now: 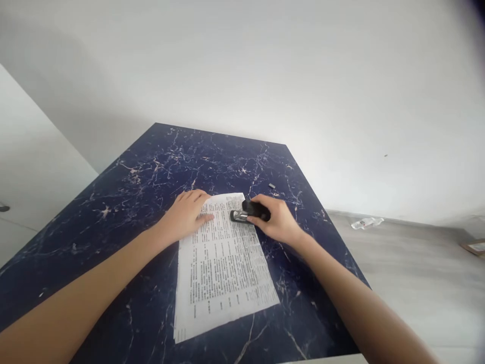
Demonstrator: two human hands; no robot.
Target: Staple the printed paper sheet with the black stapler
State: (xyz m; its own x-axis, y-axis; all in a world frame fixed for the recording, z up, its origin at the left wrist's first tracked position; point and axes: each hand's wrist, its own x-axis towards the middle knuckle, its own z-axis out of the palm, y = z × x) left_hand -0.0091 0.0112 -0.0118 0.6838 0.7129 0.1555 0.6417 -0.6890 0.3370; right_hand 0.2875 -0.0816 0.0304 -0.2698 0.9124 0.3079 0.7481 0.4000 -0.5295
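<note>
Printed paper (223, 263) lies on the dark blue marble-patterned table (151, 172); whether it is one sheet or several I cannot tell. My left hand (187, 215) rests flat on the paper's upper left edge, thumb on the print and fingers stretched out. In my right hand (278, 220) is a black stapler (250, 211), gripped from the right side. The stapler's front end points left and lies over the paper's upper right part. My palm and fingers hide its rear.
A small grey strip (272, 186), perhaps staples, lies on the table beyond my right hand. A white wall (242, 71) stands behind the table. On the floor to the right are clear plastic packaging (367, 223) and a brown box (475, 246) at the frame's edge.
</note>
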